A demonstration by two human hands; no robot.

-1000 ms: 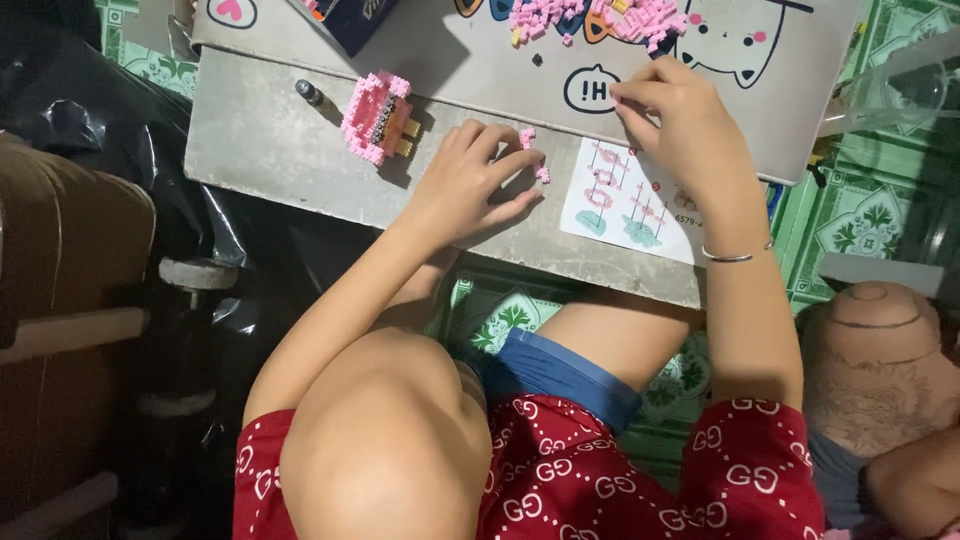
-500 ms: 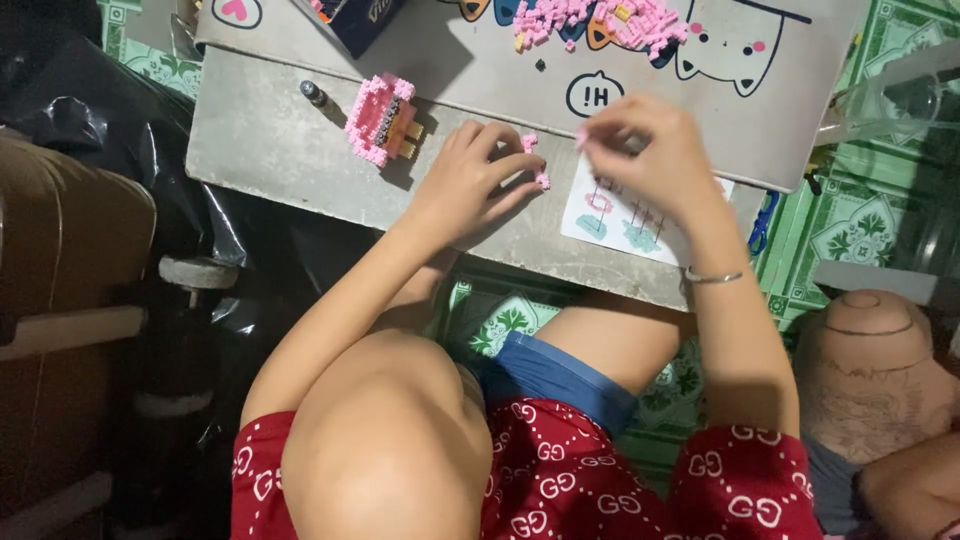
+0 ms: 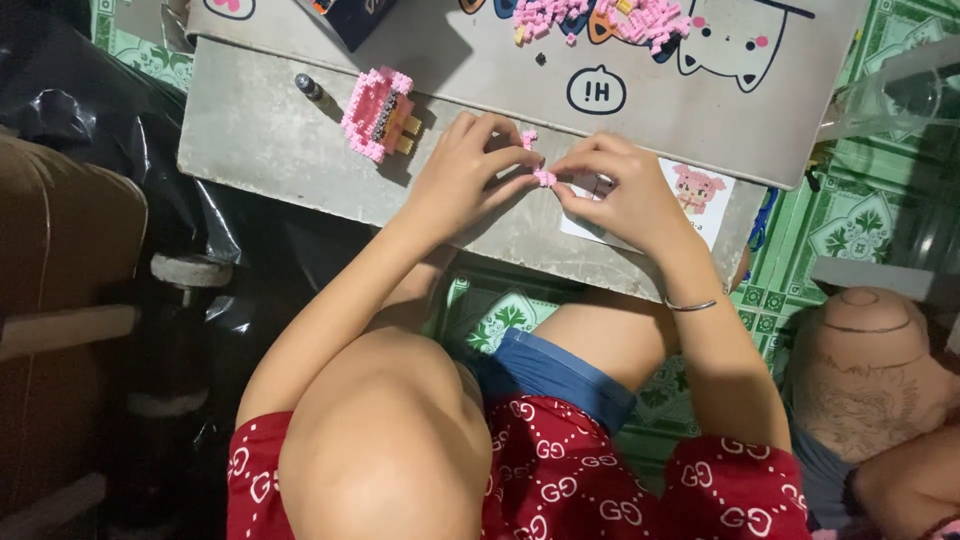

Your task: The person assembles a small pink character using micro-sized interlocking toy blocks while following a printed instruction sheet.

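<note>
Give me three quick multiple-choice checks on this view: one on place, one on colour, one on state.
1. Where is the half-built pink brick model?
A. beside the left hand
B. on the floor
C. on the lap

2. What colour are the loose small bricks at the table's far edge?
A. blue
B. mostly pink
C. black

3. How do the left hand and right hand stand?
A. flat and apart
B. fingertips together on a tiny pink brick piece
C. off the table

A: it lies on the tabletop; B: pink pile; B: both pinch it.
</note>
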